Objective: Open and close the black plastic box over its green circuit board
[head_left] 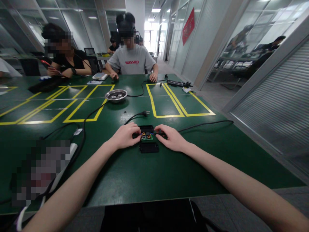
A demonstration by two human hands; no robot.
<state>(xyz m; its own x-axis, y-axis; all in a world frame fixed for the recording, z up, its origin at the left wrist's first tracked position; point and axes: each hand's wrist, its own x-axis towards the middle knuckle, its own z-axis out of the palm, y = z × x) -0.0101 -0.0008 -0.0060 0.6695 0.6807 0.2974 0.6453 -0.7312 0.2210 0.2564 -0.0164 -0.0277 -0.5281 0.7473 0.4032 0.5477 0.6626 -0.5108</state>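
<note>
Bare forearms [83, 180] are stretched from seven and five o'clock over a green tabletop [169, 174]. Between the hands, near the centre, a small green circuit board with copper-coloured ring coils [146, 138] is placed; clock directions are given from it. At twelve and six, just beside it, a deep black plastic case half [146, 128] and a flatter black plastic case half [149, 148] are laid. At nine, a black cord end [136, 135] is held in a narrow pinch by the left hand [126, 135]. At three, a long black cable [202, 124] is narrowly encircled by the right hand [170, 137]; whether it is squeezed cannot be told. At eleven, small metal parts are held in a round steel dish [116, 100].
</note>
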